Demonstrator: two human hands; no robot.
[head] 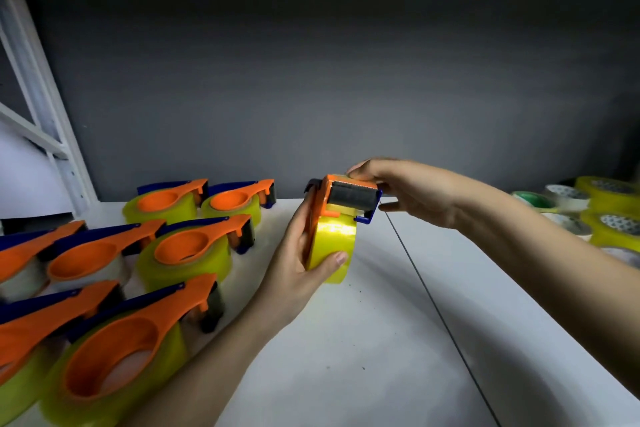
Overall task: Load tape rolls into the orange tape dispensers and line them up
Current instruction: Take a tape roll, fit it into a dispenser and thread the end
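Loaded dispensers [114, 350] lie near left; our left hand [298, 263] grips the light, slick yellow roll [334, 250], right hand [412, 191] pinches its rigid orange dispenser [346, 196].

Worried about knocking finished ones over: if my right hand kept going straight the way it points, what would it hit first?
Past the dispenser head your right hand pinches, probably the far-row loaded dispenser; depth is unclear.

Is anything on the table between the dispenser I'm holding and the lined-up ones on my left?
Nothing visible. The dispenser is held by both hands; bare white table lies between it and the nearest loaded dispensers.
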